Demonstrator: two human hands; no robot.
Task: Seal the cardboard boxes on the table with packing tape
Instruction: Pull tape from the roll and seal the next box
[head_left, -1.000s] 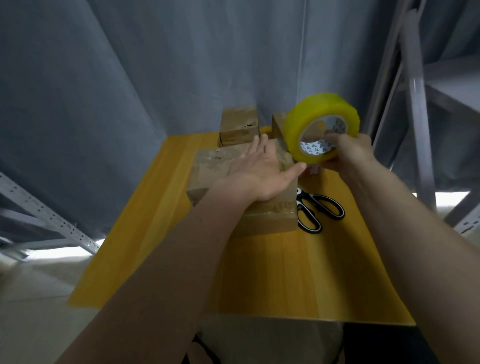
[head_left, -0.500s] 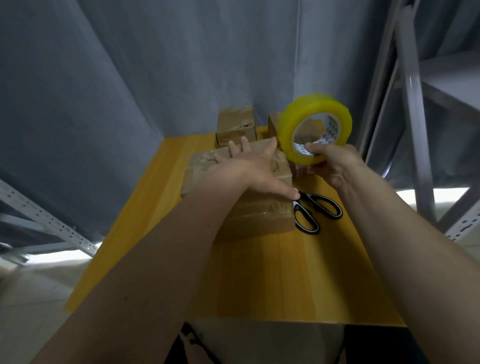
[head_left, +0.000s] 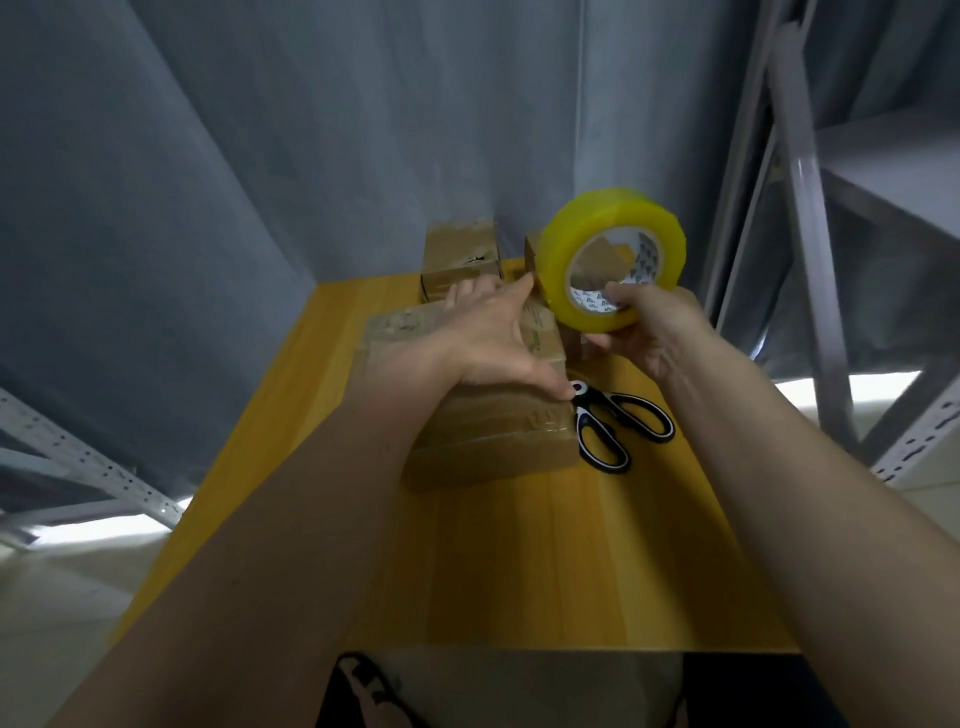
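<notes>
A large cardboard box (head_left: 493, 441) lies in the middle of the yellow wooden table (head_left: 519, 561). My left hand (head_left: 488, 338) rests flat on its top, fingers spread, thumb at the box's right edge. My right hand (head_left: 649, 327) holds a yellow roll of packing tape (head_left: 602, 249) upright in the air just right of the box, thumb inside the core. A smaller cardboard box (head_left: 460, 254) stands at the back of the table. Another box (head_left: 532, 254) is mostly hidden behind the roll.
Black-handled scissors (head_left: 613, 426) lie on the table right of the large box. Grey curtain hangs behind the table. Metal shelving (head_left: 810, 260) stands close on the right, and a perforated rail (head_left: 93, 467) runs on the left.
My left hand turned palm-down and slid forward over the box top. The tape roll in my right hand dropped slightly and came closer to the box.
</notes>
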